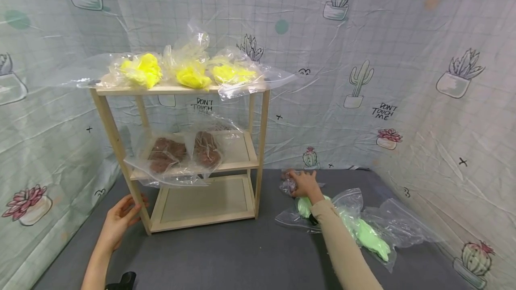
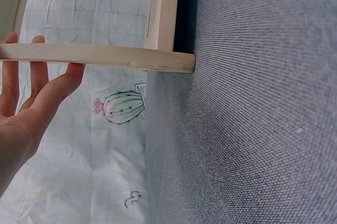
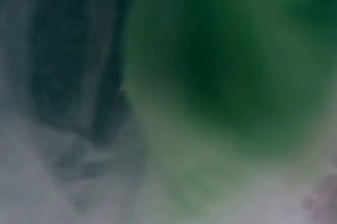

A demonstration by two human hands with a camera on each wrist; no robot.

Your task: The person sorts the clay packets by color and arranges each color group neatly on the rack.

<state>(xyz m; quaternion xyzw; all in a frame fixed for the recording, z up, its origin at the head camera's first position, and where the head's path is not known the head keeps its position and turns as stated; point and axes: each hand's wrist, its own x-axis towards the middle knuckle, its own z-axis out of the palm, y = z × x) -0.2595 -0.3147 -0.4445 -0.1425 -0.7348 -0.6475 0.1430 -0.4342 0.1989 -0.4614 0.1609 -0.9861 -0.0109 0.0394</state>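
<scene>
A small wooden shelf rack (image 1: 201, 227) stands on the dark table. My left hand (image 1: 118, 218) holds its front left post low down; the left wrist view shows fingers (image 2: 39, 74) passing behind the post (image 2: 105, 54). At the back right, my right hand (image 1: 307, 187) has thumb and fingers around a small clear bag with a brown lump (image 1: 288, 184). Beneath the right wrist and forearm lie clear bags with pale green lumps (image 1: 371, 238). One green lump (image 3: 226, 66) fills the right wrist view, blurred and very close; the right hand is hidden there.
Several bags with yellow lumps (image 1: 193, 75) sit on the top shelf, their plastic overhanging its edges. Two bags with brown lumps (image 1: 166, 151) rest on the middle shelf. A cactus-print sheet (image 1: 322, 115) hangs behind and at both sides of the table (image 1: 225, 258).
</scene>
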